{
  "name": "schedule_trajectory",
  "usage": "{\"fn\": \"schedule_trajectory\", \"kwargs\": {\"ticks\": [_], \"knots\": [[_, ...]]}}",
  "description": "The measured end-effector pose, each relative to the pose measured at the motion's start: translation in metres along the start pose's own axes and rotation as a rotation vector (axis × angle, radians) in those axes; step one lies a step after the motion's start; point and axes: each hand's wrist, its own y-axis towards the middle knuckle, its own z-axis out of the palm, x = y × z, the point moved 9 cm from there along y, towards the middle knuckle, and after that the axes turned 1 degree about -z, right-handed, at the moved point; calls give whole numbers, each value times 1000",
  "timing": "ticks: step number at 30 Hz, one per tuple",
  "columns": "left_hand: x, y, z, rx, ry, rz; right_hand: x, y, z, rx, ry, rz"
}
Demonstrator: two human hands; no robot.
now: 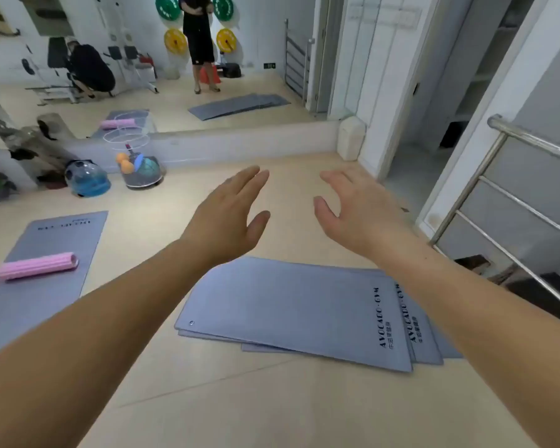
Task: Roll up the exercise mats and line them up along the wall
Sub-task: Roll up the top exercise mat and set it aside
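Observation:
A loose stack of flat blue-grey exercise mats (291, 312) with black lettering lies on the pale floor below my arms. Another flat grey mat (46, 240) lies at the left with a pink foam roller (36, 265) across it. My left hand (230, 215) and my right hand (356, 215) are stretched out side by side above the floor, just beyond the stack's far edge. Both palms face down with fingers spread, and neither touches a mat.
A mirror wall (207, 76) with a white base ledge runs across the back, reflecting people and gym gear. Clear and blue domed containers (143, 173) with orange balls stand at the left. A metal railing (511, 189) and a doorway are on the right.

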Motion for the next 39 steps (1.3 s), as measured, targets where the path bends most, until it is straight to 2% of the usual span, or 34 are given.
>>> {"fn": "schedule_trajectory", "kwargs": {"ticks": [2, 4, 7, 12, 17, 22, 25, 30, 36, 39], "knots": [[21, -26, 34, 72, -63, -150, -3, -10, 42, 121, 60, 33], [46, -69, 76, 217, -113, -313, -2, -28, 99, 277, 103, 60], [82, -122, 110, 342, -124, -415, 13, -35, 171, 428, 147, 90], [180, -180, 127, 368, -168, -604, 87, -5, 268, 579, 160, 5], [306, -198, 125, 379, -164, -717, 183, 63, 365, 676, 170, -78], [445, -175, 126, 444, -128, -744, 234, 154, 440, 701, 156, -19], [498, -142, 139, 521, -156, -753, 237, 192, 465, 755, 162, 51], [555, -47, 182, 657, -166, -603, 201, 266, 499, 754, 251, 236], [628, 99, 251, 728, 14, -406, 152, 374, 587, 753, 186, 342], [664, 165, 282, 773, 18, -354, 134, 424, 617, 763, 190, 419]]}}
